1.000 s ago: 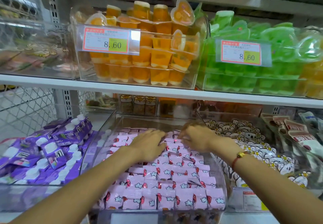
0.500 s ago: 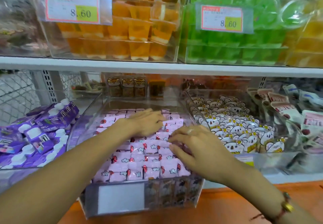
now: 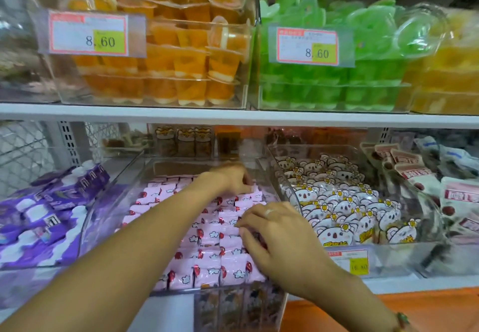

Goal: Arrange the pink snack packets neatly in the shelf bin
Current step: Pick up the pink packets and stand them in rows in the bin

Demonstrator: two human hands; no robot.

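The left hand (image 3: 230,178) reached farther back over the pink snack packets (image 3: 207,241), its fingers apparently curling onto one near the rear of the bin (image 3: 108,202). The right hand (image 3: 280,241) slid toward the bin's near right corner.

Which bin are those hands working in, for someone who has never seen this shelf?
On the lower shelf, under the orange jelly cups, stands a clear bin. Purple pouches lie to its left, koala packets to its right. Only it holds rows of pink packets.
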